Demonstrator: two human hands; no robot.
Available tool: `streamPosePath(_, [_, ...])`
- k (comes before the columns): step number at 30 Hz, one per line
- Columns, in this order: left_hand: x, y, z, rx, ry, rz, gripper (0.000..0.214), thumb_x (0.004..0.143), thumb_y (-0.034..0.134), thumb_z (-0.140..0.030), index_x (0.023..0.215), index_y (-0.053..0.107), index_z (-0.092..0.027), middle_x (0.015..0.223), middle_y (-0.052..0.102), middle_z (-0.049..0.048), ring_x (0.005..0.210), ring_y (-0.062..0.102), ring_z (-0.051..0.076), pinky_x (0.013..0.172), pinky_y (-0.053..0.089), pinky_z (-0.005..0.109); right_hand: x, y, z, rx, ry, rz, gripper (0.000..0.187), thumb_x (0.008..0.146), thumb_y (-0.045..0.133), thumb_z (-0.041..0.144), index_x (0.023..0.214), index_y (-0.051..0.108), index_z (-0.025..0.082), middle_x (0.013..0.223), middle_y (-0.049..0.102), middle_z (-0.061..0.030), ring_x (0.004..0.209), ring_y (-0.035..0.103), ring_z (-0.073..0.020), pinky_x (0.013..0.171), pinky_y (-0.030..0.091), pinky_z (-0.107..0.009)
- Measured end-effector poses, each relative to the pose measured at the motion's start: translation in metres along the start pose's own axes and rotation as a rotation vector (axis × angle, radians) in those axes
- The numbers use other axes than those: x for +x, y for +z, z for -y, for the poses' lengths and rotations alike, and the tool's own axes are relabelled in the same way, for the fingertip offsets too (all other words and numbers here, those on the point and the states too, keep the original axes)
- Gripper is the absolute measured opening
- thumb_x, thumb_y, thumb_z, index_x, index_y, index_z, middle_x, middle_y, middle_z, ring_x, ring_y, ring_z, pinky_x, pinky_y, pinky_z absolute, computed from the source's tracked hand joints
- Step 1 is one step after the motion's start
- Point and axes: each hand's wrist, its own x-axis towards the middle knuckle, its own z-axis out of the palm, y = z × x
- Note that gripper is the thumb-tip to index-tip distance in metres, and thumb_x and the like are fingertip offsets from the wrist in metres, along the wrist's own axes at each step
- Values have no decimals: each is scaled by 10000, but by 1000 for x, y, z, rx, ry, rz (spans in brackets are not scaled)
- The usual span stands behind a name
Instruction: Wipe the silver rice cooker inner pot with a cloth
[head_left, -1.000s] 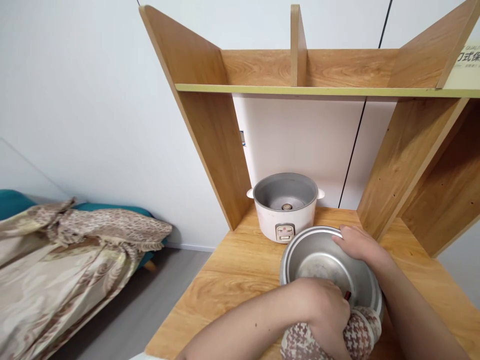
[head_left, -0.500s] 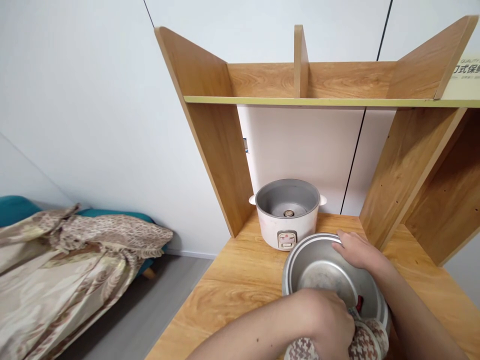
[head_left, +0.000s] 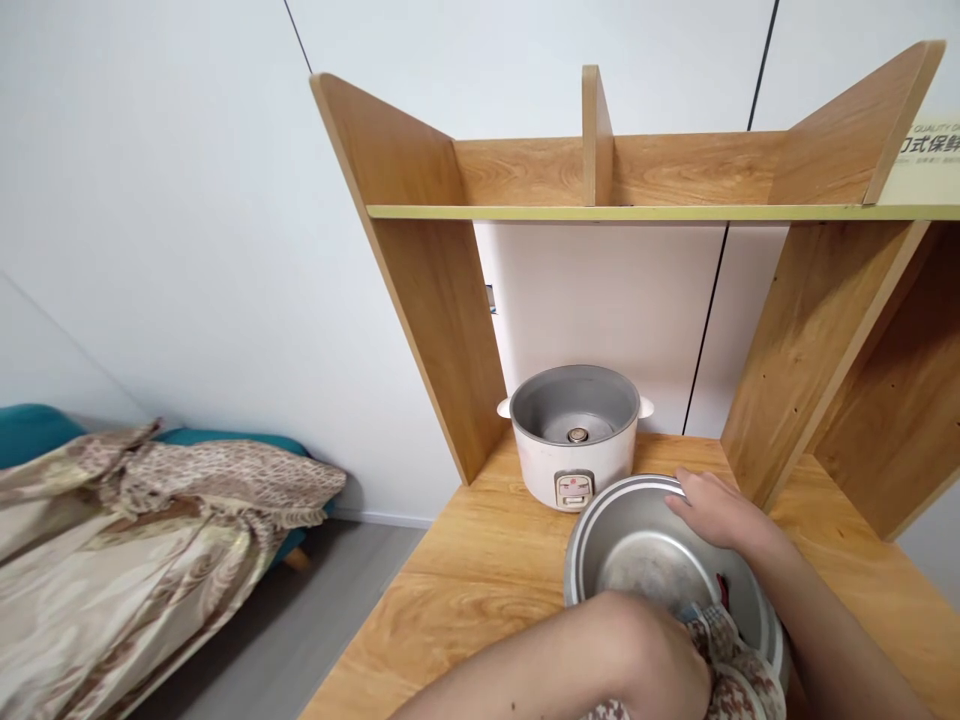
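A silver inner pot (head_left: 652,550) of a rice cooker is tilted on the wooden desktop, its open side facing me. My right hand (head_left: 712,508) grips the pot's far right rim, thumb on the inside edge. My left hand (head_left: 664,650) reaches into the near part of the pot, closed around a brown-and-white patterned cloth (head_left: 739,680). Its fingers are mostly hidden behind the back of the hand. A small dark red bit shows by the cloth against the pot wall. Just behind the pot stands the white rice cooker body (head_left: 536,465), lidless, its heating well showing.
A wooden shelf unit (head_left: 435,330) with upright dividers rises at the back of the desktop (head_left: 427,620). A pale box with printed characters (head_left: 926,150) sits at upper right. On the left, a teal sofa (head_left: 30,435) lies under a patterned cover, beside grey floor.
My left hand has shifted slightly with the cloth, which is now bunched differently inside the pot. The pot and my right hand stay nearly in place; the view has tilted a little.
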Motion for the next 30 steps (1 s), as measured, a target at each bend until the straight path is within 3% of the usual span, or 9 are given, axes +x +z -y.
streamPosePath(3, [-2,-3,-2,109,46,139,206,649,712,-339,709,758,-148,733,761,140,734,733,305,654,554,381,1,2,-2,7,1,2,322,987,405,407,1110,592,175,1133,717,-186,1084,677,-332,819,455,-390])
streamPosePath(8, [-2,-1,-2,184,49,18,287,679,680,-326,866,784,-135,837,786,142,824,749,309,742,557,390,2,4,-3,9,5,5,333,981,402,421,1110,585,176,1121,715,-192,1081,675,-345,813,451,-402])
streamPosePath(12, [2,2,0,155,21,2,382,689,711,-417,928,795,-131,847,786,138,806,748,311,713,553,391,1,2,-2,13,15,9,335,982,390,428,1107,581,182,1132,710,-188,1089,670,-347,803,449,-401])
streamPosePath(17, [-3,-5,-7,217,2,145,448,782,640,-312,1137,756,-64,935,791,169,807,751,292,674,545,372,1,1,-1,22,13,3,325,982,395,418,1098,582,179,1135,707,-189,1103,662,-352,819,448,-407])
streamPosePath(19, [-7,-9,-11,215,-3,178,410,823,583,-273,1124,761,-60,929,791,172,801,753,287,660,550,369,0,1,-1,24,15,3,324,981,399,419,1093,585,179,1126,709,-186,1092,665,-350,813,449,-405])
streamPosePath(24, [-14,-14,-17,274,29,130,407,868,542,-251,1131,744,-16,908,789,175,803,757,273,650,543,349,0,0,0,31,20,1,336,979,395,415,1094,598,172,1104,713,-181,1080,667,-343,795,450,-394])
streamPosePath(30, [-10,-12,-13,277,23,69,328,848,577,-228,1058,773,-71,848,792,135,742,753,250,620,534,328,0,2,-1,34,13,-2,346,977,399,423,1118,594,174,1109,713,-179,1078,670,-341,787,442,-393])
